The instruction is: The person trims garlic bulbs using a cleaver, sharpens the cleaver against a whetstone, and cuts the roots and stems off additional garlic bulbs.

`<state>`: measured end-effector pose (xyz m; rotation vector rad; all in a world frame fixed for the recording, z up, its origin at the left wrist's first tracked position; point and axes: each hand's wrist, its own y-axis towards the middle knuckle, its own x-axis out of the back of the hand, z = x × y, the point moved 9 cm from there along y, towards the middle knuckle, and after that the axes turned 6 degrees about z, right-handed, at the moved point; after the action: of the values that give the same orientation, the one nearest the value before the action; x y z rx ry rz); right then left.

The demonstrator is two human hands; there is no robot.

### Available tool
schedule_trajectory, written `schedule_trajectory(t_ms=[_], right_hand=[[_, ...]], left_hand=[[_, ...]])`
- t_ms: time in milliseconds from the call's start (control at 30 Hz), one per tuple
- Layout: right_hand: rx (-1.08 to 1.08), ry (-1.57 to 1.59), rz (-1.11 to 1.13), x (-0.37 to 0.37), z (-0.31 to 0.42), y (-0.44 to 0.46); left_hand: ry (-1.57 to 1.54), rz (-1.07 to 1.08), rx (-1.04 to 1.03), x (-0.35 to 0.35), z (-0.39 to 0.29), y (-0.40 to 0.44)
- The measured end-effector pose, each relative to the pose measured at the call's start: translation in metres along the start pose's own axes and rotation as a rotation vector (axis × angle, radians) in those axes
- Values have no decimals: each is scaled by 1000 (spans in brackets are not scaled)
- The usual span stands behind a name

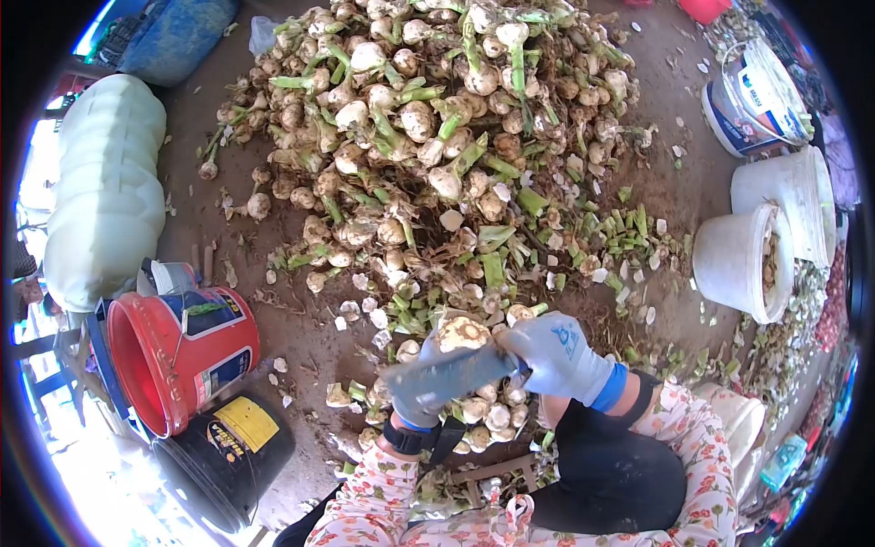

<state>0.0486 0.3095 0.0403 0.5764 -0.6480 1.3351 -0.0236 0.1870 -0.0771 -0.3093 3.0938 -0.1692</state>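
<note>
My right hand (558, 354), in a grey-and-blue work glove, is closed around the handle of a broad-bladed knife (448, 376). Its dark, slightly blurred blade lies across the front of my left hand (412, 407). That left hand, also gloved, is closed on a bulb (463, 334) with a pale brownish face turned up. The blade hides most of the left fingers. Below the blade, between my forearms, several trimmed whitish bulbs (497, 417) lie together. Ahead rises a big heap of dirty bulbs (415, 123) with green stems and roots.
Cut green stem pieces (629, 232) and pale scales litter the brown ground. On the left are a tipped red bucket (214, 342), a black bucket (255, 447) and a pale green container (109, 191). White buckets (736, 260) stand right, near a lidded paint bucket (752, 100).
</note>
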Motion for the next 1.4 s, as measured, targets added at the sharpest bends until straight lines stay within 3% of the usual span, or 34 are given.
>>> schedule_trajectory(t_ms=[33,67,133,200,267,333,367,400,467,500,567,600,667,700,800,833,867,933,1000,1100,1133,1200,1233,1333,1367,1400], right_hand=[[-16,-13,-34,0,-4,0],[-31,-24,-66,-1,-8,-1],[-251,-50,-13,-10,-40,-3],[-552,-95,77,-15,-99,-13],[-720,-35,-25,-10,-121,-40],[-681,594,-7,-35,-100,-39],[-632,1038,3,-56,-86,-34],[-495,1131,107,-55,-69,-22],[-731,1168,162,-51,-69,-26],[-725,1158,33,-46,-77,-26],[-698,1124,-231,-35,-96,-28],[-679,1089,-256,-30,-95,-24],[-654,1016,-309,-18,-90,-18],[-558,858,-352,10,-64,-11],[136,299,-517,35,-20,-14],[-257,154,-140,-6,-47,-7],[-667,227,151,-50,-96,-20],[-681,107,105,-66,-125,-50],[-715,299,-29,-53,-122,-50],[-809,538,-144,-37,-128,-47],[-847,611,-166,-37,-131,-47],[-841,557,-122,-46,-138,-47],[-824,513,-104,-50,-137,-48],[-829,563,-55,-47,-128,-46],[-837,557,-50,-52,-132,-50],[-848,555,-48,-57,-136,-54]], left_hand=[[-5,-16,-44,0,-14,-1],[-426,-132,76,2,-39,1],[-743,-103,191,-4,-52,13],[-521,193,186,-10,-63,27],[-673,118,234,-11,-73,29],[-910,-54,335,-12,-52,28],[-1157,14,158,-17,-69,41],[-1169,27,102,-18,-82,50],[-1211,-227,77,-12,-90,51],[-1010,-245,146,-8,-81,44],[-602,-271,267,7,-55,28],[-351,-203,463,4,-42,21],[-647,-333,624,-4,-15,4],[-873,-471,543,-2,-6,1],[-1034,-390,483,-11,-1,0],[-1106,-367,452,-14,-16,3],[-1244,-340,431,-17,-38,1],[-843,-260,496,-5,-38,-6],[-341,106,750,3,15,-30],[245,-181,748,82,36,2],[173,-366,811,109,48,17],[536,-693,602,158,43,50],[621,-785,645,164,39,66],[632,-393,938,147,48,97],[590,-406,984,133,74,90],[406,-277,982,107,88,84]])
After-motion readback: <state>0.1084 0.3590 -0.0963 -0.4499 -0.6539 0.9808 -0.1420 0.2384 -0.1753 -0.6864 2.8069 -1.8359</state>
